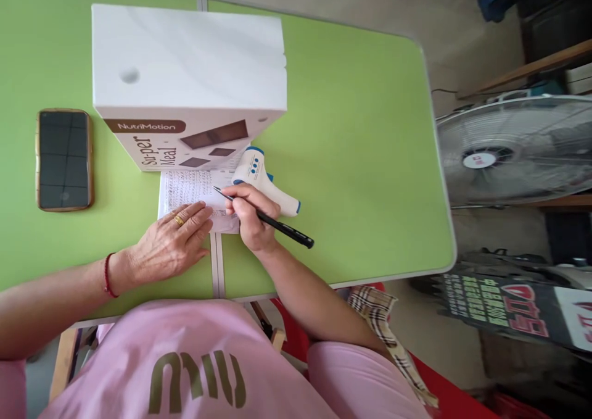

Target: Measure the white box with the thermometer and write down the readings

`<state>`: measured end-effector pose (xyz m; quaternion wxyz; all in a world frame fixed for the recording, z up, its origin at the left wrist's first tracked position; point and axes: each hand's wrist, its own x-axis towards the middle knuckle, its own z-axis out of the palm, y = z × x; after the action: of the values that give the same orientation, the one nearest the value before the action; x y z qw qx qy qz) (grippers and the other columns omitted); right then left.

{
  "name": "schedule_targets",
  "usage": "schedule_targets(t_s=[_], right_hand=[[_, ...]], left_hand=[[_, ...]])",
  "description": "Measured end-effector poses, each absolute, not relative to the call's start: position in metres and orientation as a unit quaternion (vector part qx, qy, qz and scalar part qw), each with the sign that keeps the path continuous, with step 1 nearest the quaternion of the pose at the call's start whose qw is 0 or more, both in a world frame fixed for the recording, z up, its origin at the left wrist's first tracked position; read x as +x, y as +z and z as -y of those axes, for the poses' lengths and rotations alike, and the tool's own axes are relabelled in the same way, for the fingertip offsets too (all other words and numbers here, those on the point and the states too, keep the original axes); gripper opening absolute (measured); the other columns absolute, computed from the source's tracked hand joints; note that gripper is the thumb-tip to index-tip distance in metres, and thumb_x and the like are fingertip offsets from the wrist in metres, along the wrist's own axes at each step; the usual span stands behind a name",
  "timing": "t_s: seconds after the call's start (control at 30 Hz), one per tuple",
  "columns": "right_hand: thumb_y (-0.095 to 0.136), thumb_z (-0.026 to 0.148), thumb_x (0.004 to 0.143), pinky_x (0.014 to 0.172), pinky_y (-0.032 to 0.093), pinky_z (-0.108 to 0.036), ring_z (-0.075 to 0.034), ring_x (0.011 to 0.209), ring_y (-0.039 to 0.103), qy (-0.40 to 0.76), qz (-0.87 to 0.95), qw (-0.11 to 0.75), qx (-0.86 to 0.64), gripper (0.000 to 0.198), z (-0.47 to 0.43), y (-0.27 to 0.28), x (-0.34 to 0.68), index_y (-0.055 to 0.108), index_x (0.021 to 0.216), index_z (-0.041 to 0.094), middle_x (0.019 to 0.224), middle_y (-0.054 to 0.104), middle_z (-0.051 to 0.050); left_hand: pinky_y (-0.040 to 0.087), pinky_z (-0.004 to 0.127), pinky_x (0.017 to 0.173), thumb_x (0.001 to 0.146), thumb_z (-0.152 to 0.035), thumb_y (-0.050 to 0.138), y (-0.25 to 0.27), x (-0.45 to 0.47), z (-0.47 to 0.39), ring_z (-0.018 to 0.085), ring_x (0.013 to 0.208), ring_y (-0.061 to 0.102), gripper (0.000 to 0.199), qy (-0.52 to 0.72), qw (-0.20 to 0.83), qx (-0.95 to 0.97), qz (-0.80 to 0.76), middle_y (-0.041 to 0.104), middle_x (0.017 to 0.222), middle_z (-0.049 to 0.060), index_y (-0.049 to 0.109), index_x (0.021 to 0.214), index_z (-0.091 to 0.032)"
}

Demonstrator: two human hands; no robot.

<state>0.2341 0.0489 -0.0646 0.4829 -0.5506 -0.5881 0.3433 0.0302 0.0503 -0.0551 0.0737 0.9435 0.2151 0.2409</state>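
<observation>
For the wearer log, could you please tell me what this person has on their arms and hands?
The left hand has a gold ring on one of its fingers and a thin red bracelet around the wrist. The right hand wears nothing visible. Both forearms are bare below short pink sleeves.

Looks like some small community office or a check-in desk, not a home kitchen. Green folding table (pixel 361 129) on a bare concrete floor (pixel 462 30), big standing fan (pixel 513 150) off to the right, printed sign (pixel 504 305) leaning near it. Forehead thermometer (pixel 259 175) and handwritten sheet (pixel 187 187) on the table.
</observation>
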Motion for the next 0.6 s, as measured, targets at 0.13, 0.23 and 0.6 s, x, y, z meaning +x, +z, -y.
schedule_targets(t_s=[0.13, 0.23, 0.6], right_hand=[[0.061, 0.031, 0.08, 0.053, 0.044, -0.029, -0.012, 0.053, 0.05, 0.313, 0.59, 0.466, -0.58, 0.008, -0.0507, -0.0663, 0.2307, 0.06, 0.083, 0.024, 0.064, 0.059, 0.004], [0.062, 0.031, 0.08, 0.053, 0.044, -0.028, -0.012, 0.051, 0.048, 0.301, 0.601, 0.457, -0.583, 0.01, -0.0511, -0.0683, 0.2288, 0.055, 0.078, 0.025, 0.059, 0.054, 0.005], [0.058, 0.034, 0.089, 0.058, 0.047, -0.03, -0.014, 0.055, 0.054, 0.228, 0.68, 0.421, -0.555, 0.014, -0.0527, -0.0727, 0.2321, 0.055, 0.078, 0.025, 0.062, 0.06, 0.004]], left_hand=[[0.058, 0.051, 0.101, 0.103, -0.023, 0.053, -0.0556, 0.0294, -0.0515, 0.039, 0.122, 0.063, 0.032, 0.233, 0.076, 0.946, -0.21, 0.063, 0.13, 0.027, 0.056, 0.125, 0.001], [0.058, 0.05, 0.101, 0.103, -0.023, 0.051, -0.056, 0.0287, -0.0507, 0.038, 0.123, 0.063, 0.036, 0.223, 0.088, 0.947, -0.215, 0.062, 0.131, 0.028, 0.053, 0.131, 0.001], [0.059, 0.047, 0.099, 0.106, -0.022, 0.045, -0.0547, 0.0308, -0.0514, 0.037, 0.119, 0.065, 0.036, 0.228, 0.063, 0.948, -0.214, 0.065, 0.126, 0.028, 0.055, 0.126, 0.005]])
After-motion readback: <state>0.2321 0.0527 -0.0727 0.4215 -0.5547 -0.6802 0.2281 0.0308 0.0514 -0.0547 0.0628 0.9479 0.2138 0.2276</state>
